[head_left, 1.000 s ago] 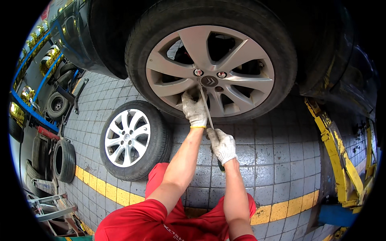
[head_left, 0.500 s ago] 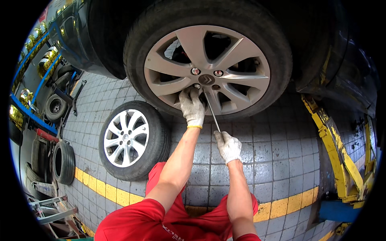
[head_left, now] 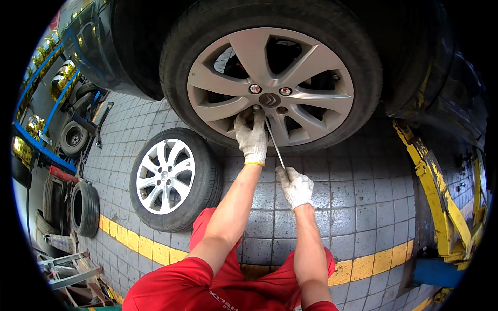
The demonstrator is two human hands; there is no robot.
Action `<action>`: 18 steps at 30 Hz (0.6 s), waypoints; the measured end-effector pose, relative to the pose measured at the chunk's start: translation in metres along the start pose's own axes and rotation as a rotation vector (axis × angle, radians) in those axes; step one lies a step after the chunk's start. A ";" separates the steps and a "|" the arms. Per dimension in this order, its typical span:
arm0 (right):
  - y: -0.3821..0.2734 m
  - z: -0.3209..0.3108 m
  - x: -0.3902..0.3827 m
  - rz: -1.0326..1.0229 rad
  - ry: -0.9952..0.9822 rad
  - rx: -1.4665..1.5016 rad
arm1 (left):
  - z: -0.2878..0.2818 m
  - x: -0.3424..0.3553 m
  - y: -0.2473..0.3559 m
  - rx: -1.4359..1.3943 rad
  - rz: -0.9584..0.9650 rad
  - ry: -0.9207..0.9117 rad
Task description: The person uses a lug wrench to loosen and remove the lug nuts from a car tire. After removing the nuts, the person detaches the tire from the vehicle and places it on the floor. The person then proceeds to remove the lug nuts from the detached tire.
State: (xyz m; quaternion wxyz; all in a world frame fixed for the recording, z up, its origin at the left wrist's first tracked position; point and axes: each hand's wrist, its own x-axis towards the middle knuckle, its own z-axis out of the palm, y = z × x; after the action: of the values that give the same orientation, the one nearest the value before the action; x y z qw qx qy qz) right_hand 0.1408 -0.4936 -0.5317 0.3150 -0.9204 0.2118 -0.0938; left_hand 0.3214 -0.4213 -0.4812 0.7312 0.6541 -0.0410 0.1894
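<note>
A car wheel with a grey spoked rim and a dark centre cap stands in front of me. My left hand, in a white knit glove, reaches up to the rim. Its fingertips close round a small grey wheel bolt below and left of the cap. In my right hand, also gloved, is the lower end of a thin metal rod. The rod slants up to the rim just below the cap; its tip is hard to make out. Shiny red-marked pieces sit in the two upper bolt holes.
A second wheel with a silver rim lies on the tiled floor to the left. Several loose tyres and a blue rack are at far left. A yellow lift arm stands at right.
My left fingers have shifted slightly at the bolt, with more of it showing above them. The rod stays in my right hand at nearly the same slant. The view has moved a little.
</note>
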 end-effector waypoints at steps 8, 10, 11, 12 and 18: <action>0.011 0.006 0.001 -0.057 0.034 0.055 | 0.016 0.000 0.013 -0.211 -0.105 0.060; 0.010 0.007 0.000 -0.074 0.053 0.058 | 0.015 0.002 0.008 -0.110 -0.113 0.094; 0.009 0.008 0.000 -0.078 0.053 0.056 | 0.014 0.003 0.006 -0.060 -0.118 0.111; 0.010 0.006 0.001 -0.082 0.056 0.049 | 0.017 -0.001 0.018 -0.045 -0.148 0.136; 0.014 0.002 0.003 -0.067 0.036 0.029 | 0.022 -0.006 0.029 0.027 -0.171 0.189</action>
State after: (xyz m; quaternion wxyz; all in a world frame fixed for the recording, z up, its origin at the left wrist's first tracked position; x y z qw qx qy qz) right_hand 0.1395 -0.5037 -0.5423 0.3210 -0.9205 0.1851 -0.1238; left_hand 0.3103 -0.4423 -0.4531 0.7362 0.6444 0.0863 0.1877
